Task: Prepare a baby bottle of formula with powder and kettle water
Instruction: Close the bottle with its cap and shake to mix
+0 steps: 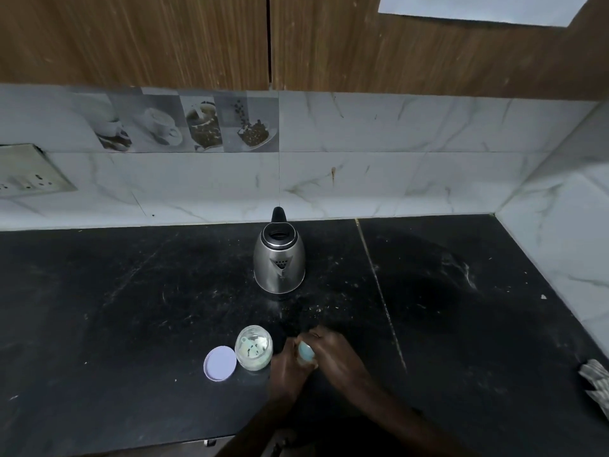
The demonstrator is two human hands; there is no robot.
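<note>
Black counter (131, 308); coffee-pic tiles (197, 127) on back wall; socket plate (29, 174) far L; crumpled cloth (596, 380) R edge.

A black stone tabletop (131, 308), scuffed and flecked with pale specks, fills the lower half. White marbled wall tiles (395, 143) back it and turn the corner at 3 o'clock. Coffee-picture tiles (184, 123) sit at 10 o'clock, a socket panel (29, 174) at 9, and brown wooden cabinets (131, 37) at 12. The light is dim.

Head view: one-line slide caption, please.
Left hand and right hand grip a blue item near an open jar, lid and kettle.
</note>
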